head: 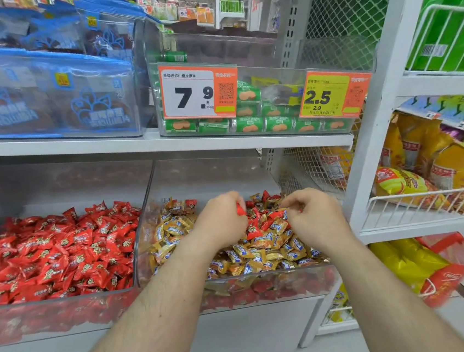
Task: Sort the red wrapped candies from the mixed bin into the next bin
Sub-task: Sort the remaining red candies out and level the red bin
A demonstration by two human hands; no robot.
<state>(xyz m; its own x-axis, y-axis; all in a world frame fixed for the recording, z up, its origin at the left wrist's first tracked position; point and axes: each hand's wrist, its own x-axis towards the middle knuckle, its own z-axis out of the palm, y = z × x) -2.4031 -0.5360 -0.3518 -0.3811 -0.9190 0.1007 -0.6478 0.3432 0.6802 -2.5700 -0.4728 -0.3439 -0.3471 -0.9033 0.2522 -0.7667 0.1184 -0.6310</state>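
A clear mixed bin (265, 287) holds gold wrapped candies (261, 247) with several red wrapped candies (254, 225) among them at the middle and back. To its left stands a clear bin (53, 312) full of red candies (55, 251). My left hand (221, 220) hovers over the mixed bin, fingers closed around a red candy (240, 209) that sticks out at the fingertips. My right hand (312, 216) is just right of it, fingers curled and pinching down among the candies; what it grips is hidden.
A white shelf (221, 141) runs above the bins, carrying a clear box of green snack packs (248, 122) with price tags and blue bags (44, 89). Wire racks (417, 208) with yellow snack bags stand to the right.
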